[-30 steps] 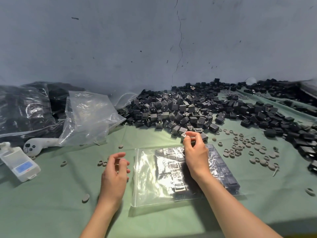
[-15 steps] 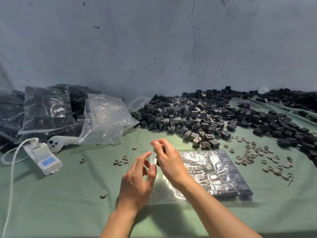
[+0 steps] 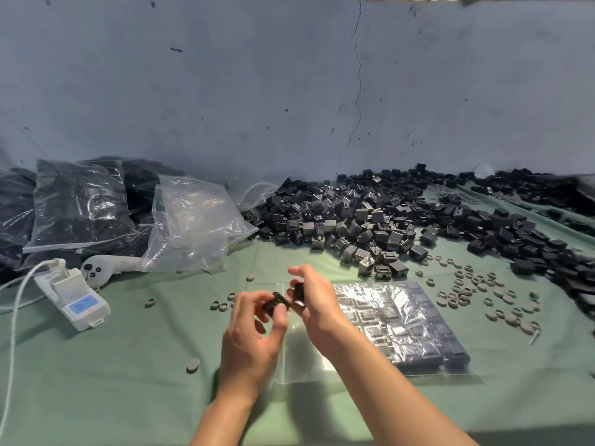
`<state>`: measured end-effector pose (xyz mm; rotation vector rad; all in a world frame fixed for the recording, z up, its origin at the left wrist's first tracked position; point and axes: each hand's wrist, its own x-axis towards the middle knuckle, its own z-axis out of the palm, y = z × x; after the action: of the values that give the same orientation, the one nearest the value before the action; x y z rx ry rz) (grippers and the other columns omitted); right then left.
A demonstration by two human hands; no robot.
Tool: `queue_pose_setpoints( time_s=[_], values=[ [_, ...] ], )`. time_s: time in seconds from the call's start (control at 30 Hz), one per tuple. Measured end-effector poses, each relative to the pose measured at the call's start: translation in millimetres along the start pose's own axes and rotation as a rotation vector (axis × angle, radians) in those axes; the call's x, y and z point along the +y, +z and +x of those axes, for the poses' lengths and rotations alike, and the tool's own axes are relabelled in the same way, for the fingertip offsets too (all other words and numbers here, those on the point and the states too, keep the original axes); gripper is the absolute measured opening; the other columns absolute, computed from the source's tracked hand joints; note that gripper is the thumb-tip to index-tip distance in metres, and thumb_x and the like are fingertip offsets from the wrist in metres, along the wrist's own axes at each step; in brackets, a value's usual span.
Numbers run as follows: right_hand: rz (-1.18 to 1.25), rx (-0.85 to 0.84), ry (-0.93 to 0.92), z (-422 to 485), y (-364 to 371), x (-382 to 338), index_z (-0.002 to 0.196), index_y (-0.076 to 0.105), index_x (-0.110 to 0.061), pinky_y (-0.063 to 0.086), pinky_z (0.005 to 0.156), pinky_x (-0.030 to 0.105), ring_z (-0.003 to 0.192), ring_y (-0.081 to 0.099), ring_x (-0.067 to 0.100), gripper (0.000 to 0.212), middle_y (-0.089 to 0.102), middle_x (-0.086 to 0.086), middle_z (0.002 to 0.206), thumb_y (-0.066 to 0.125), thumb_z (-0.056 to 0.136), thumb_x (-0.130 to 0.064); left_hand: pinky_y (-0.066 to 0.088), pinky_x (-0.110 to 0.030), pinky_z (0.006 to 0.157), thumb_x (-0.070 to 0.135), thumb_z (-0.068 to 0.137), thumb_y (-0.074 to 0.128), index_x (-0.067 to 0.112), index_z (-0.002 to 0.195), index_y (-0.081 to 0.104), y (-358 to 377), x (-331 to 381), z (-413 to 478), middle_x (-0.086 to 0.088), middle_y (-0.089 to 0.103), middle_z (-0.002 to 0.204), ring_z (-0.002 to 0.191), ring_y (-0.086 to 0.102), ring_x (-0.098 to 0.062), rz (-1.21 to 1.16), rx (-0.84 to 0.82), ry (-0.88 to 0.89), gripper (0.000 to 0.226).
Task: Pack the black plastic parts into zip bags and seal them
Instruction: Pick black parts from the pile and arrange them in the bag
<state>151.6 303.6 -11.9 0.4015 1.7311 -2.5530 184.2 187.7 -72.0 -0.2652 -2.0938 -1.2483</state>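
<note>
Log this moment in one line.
left hand: pinches black part | right hand: holds second part | zip bag: part-filled, lying flat

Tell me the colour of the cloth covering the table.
The plain cloth table covering is muted green, seen best in the head view.

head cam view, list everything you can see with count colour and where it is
loose black parts: many, black, heaped at the far side, centre to right
zip bag: one, clear, rows of black parts inside, on the cloth
empty bags: a few, clear, left of the heap
filled bags: several, clear over black, far left
rings and discs: many, grey, scattered, mostly right of the zip bag
device: one, white, blue label, left
gadget: one, white, behind the device
cloth: one, green, under everything
wall: one, grey-blue, behind
held parts: two, black, one in each hand
left hand: one, pinches a part
right hand: one, pinches the other
</note>
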Motion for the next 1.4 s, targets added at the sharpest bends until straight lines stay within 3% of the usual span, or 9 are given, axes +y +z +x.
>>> queue_pose_setpoints(
  time_s=[0.17, 0.33, 0.43, 0.57, 0.67, 0.8, 0.97, 1.17, 1.4],
  values=[
    [-0.273, 0.183, -0.289, 3, -53, -27, 0.114, 0.054, -0.014, 0.047, 0.06, 0.021, 0.078, 0.054, 0.012, 0.017, 0.058, 0.004, 0.105, 0.052, 0.098, -0.008, 0.053, -0.042, 0.083, 0.036, 0.097, 0.054, 0.03, 0.109, 0.064, -4, -21, 11, -0.004, 0.068, 0.102, 0.091, 0.064, -0.027, -0.148, 0.084, -0.437, 0.017],
    [-0.742, 0.348, -0.503, 11, -120, -31, 0.133, 0.044, -0.017, 0.039, 0.045, 0.018, 0.061, 0.046, 0.01, 0.034, 0.056, 0.007, 0.116, 0.047, 0.1, -0.008, 0.041, -0.026, 0.077, 0.03, 0.096, 0.058, 0.036, 0.097, 0.062, -3, -11, 5, 0.005, 0.065, 0.104, 0.088, 0.059, -0.003, 0.02, -0.083, -0.417, 0.007],
    [-1.018, 0.378, -0.538, 12, -147, -17, 0.136, 0.045, -0.019, 0.049, 0.068, 0.031, 0.076, 0.053, 0.012, 0.034, 0.053, -0.001, 0.123, 0.044, 0.102, -0.014, 0.047, -0.031, 0.081, 0.042, 0.094, 0.057, 0.039, 0.102, 0.063, -8, -10, -4, 0.011, 0.065, 0.096, 0.092, 0.06, -0.007, 0.109, -0.227, -0.391, 0.01],
    [-1.232, 0.363, -0.565, 15, -152, -4, 0.134, 0.048, -0.024, 0.041, 0.099, 0.033, 0.102, 0.045, 0.009, 0.036, 0.054, -0.005, 0.119, 0.046, 0.1, -0.017, 0.045, -0.036, 0.091, 0.05, 0.094, 0.053, 0.042, 0.101, 0.063, -12, -4, -13, 0.017, 0.062, 0.092, 0.098, 0.054, -0.012, 0.242, -0.353, -0.318, 0.015],
    [-1.266, 0.364, -0.555, 16, -153, -1, 0.134, 0.047, -0.026, 0.037, 0.102, 0.033, 0.102, 0.04, 0.007, 0.035, 0.052, -0.007, 0.117, 0.046, 0.1, -0.02, 0.037, -0.03, 0.091, 0.05, 0.099, 0.041, 0.041, 0.102, 0.063, -14, 3, -18, 0.023, 0.061, 0.098, 0.102, 0.051, -0.006, 0.28, -0.426, -0.242, 0.024],
    [-1.225, 0.37, -0.555, 17, -155, -3, 0.133, 0.047, -0.024, 0.042, 0.099, 0.035, 0.105, 0.049, 0.012, 0.035, 0.053, -0.005, 0.116, 0.046, 0.099, -0.02, 0.046, -0.034, 0.097, 0.045, 0.099, 0.044, 0.044, 0.112, 0.062, -22, 9, -25, 0.019, 0.066, 0.109, 0.108, 0.06, -0.006, 0.061, -0.31, -0.383, 0.022],
    [-1.245, 0.374, -0.554, 18, -155, -2, 0.132, 0.047, -0.024, 0.042, 0.099, 0.035, 0.106, 0.05, 0.013, 0.034, 0.054, -0.004, 0.116, 0.047, 0.099, -0.021, 0.051, -0.041, 0.095, 0.029, 0.098, 0.058, 0.036, 0.129, 0.054, -26, 15, -24, 0.01, 0.073, 0.092, 0.083, 0.067, -0.007, -0.088, -0.387, -0.515, 0.032],
    [-1.229, 0.375, -0.557, 16, -155, -2, 0.131, 0.049, -0.024, 0.044, 0.096, 0.034, 0.104, 0.051, 0.013, 0.033, 0.054, -0.005, 0.114, 0.047, 0.098, -0.021, 0.042, -0.026, 0.078, 0.036, 0.099, 0.054, 0.044, 0.136, 0.037, -29, 22, -13, 0.022, 0.069, 0.075, 0.065, 0.057, 0.009, -0.005, -0.545, -0.45, 0.041],
    [-1.227, 0.383, -0.567, 16, -155, -2, 0.129, 0.05, -0.023, 0.045, 0.092, 0.033, 0.1, 0.05, 0.012, 0.032, 0.054, -0.006, 0.11, 0.048, 0.098, -0.02, 0.038, -0.022, 0.088, 0.042, 0.099, 0.052, 0.045, 0.142, 0.028, -30, 23, -15, 0.019, 0.075, 0.09, 0.098, 0.056, 0.018, 0.037, -0.656, -0.406, 0.049]
  ],
)
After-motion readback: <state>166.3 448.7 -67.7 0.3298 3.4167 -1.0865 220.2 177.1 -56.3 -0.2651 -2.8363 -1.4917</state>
